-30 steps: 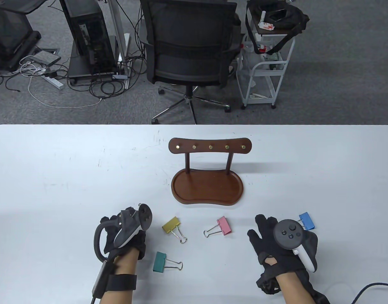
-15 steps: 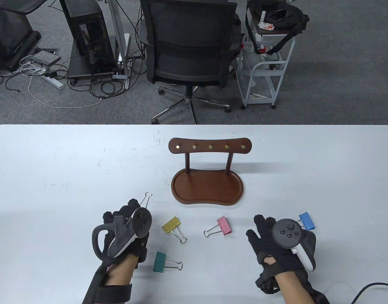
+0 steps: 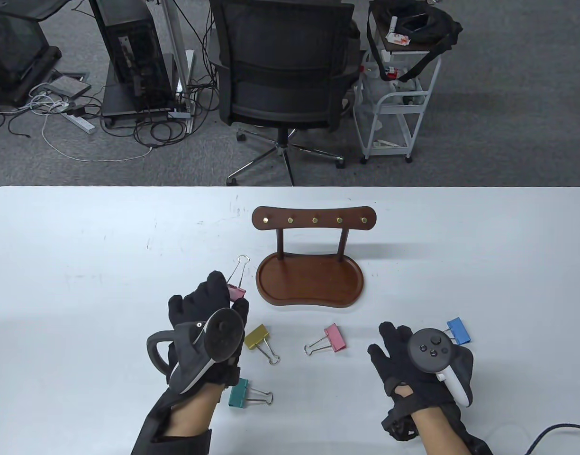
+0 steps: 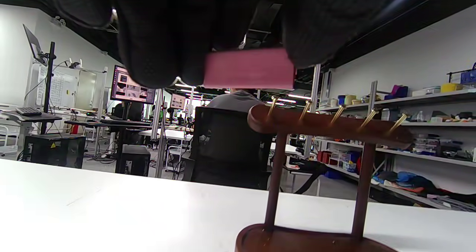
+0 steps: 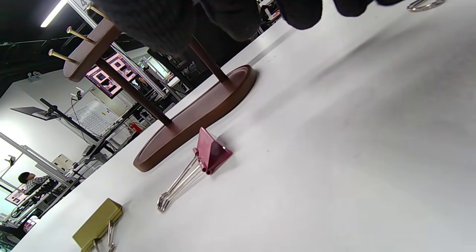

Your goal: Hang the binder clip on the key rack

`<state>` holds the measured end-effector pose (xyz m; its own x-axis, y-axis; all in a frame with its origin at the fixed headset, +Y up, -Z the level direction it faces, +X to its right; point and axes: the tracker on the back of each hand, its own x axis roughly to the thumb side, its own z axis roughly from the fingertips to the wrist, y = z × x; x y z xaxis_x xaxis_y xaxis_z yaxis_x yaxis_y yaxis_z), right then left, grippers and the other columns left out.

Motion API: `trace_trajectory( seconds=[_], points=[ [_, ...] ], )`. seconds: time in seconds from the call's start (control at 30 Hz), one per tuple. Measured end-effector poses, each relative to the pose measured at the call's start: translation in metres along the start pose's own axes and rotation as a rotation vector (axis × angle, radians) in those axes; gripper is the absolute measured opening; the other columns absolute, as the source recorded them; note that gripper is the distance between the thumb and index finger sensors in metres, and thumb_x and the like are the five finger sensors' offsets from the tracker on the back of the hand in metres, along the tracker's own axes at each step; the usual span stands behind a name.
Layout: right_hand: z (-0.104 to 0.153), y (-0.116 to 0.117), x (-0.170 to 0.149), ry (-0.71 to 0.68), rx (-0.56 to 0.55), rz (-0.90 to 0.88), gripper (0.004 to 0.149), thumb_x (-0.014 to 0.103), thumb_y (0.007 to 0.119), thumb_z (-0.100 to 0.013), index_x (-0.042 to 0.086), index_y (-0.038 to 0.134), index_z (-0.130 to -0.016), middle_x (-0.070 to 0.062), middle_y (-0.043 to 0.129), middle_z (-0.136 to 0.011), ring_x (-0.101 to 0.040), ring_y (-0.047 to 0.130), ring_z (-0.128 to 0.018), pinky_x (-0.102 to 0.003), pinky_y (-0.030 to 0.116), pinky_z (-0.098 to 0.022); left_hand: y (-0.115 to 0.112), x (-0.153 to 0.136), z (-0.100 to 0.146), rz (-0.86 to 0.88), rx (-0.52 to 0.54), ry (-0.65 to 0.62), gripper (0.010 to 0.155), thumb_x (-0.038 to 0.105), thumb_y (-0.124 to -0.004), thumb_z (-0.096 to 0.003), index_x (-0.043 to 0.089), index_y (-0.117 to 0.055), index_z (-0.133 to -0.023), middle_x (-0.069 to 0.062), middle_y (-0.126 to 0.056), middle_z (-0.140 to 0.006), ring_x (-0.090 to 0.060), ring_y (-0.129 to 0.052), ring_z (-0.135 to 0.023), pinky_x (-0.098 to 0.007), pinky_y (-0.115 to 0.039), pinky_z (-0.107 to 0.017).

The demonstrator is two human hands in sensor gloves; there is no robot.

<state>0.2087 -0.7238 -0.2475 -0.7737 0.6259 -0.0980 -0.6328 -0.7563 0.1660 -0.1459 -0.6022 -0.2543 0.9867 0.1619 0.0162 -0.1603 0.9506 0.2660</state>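
Note:
A dark wooden key rack [image 3: 313, 222] with several brass pegs stands on an oval base [image 3: 310, 283] at the table's middle. My left hand [image 3: 209, 308] pinches a pink binder clip [image 3: 236, 292] above the table, left of the base, its wire loop [image 3: 242, 261] pointing toward the rack. In the left wrist view the pink clip [image 4: 248, 68] sits between my fingertips, just above and left of the rack's bar [image 4: 327, 123]. My right hand [image 3: 403, 360] rests flat on the table, fingers spread, holding nothing.
Loose clips lie on the table: yellow [image 3: 258, 337], a second pink one [image 3: 335, 337], green [image 3: 238, 393] and blue [image 3: 459, 330] beside my right hand. An office chair [image 3: 283, 71] and a white cart [image 3: 396, 95] stand beyond the far edge.
My left hand has lifted the pink clip and moved up and right toward the rack's left side. The right hand has stayed put.

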Motion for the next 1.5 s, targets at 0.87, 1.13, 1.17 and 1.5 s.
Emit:
trace_trajectory(
  seconds=[0.87, 1.13, 1.17, 1.5],
  points=[
    [0.0, 0.001, 0.0, -0.009, 0.001, -0.006, 0.072, 0.042, 0.072, -0.059, 0.002, 0.054, -0.116, -0.041, 0.044, -0.115, -0.07, 0.042, -0.094, -0.074, 0.045, -0.063, -0.023, 0.049, -0.061, 0.0, -0.045, 0.124, 0.077, 0.047, -0.085, -0.0554, -0.005, -0.066, -0.109, -0.03, -0.083, -0.099, -0.052, -0.092, -0.081, -0.074, -0.059, -0.068],
    [-0.001, 0.002, 0.0, -0.011, 0.003, 0.0, 0.072, 0.042, 0.072, -0.059, 0.002, 0.054, -0.115, -0.042, 0.044, -0.115, -0.07, 0.042, -0.094, -0.074, 0.045, -0.063, -0.036, 0.044, -0.071, -0.013, -0.059, 0.166, 0.079, 0.047, -0.085, -0.0553, -0.006, -0.064, -0.11, -0.029, -0.083, -0.099, -0.052, -0.092, -0.081, -0.073, -0.059, -0.068],
    [-0.001, 0.002, 0.0, -0.01, 0.004, -0.001, 0.072, 0.042, 0.072, -0.059, 0.002, 0.054, -0.115, -0.042, 0.044, -0.114, -0.07, 0.042, -0.094, -0.074, 0.045, -0.063, -0.037, 0.043, -0.072, -0.013, -0.058, 0.165, 0.079, 0.047, -0.085, -0.0554, -0.005, -0.064, -0.11, -0.029, -0.083, -0.1, -0.052, -0.092, -0.081, -0.073, -0.059, -0.068],
    [-0.001, 0.002, 0.0, -0.011, 0.004, -0.002, 0.072, 0.042, 0.072, -0.059, 0.002, 0.054, -0.115, -0.042, 0.044, -0.114, -0.07, 0.042, -0.094, -0.074, 0.045, -0.063, -0.043, 0.04, -0.079, 0.001, -0.058, 0.17, 0.079, 0.048, -0.085, -0.0555, -0.005, -0.062, -0.111, -0.028, -0.081, -0.101, -0.051, -0.091, -0.082, -0.073, -0.058, -0.069]
  ],
)
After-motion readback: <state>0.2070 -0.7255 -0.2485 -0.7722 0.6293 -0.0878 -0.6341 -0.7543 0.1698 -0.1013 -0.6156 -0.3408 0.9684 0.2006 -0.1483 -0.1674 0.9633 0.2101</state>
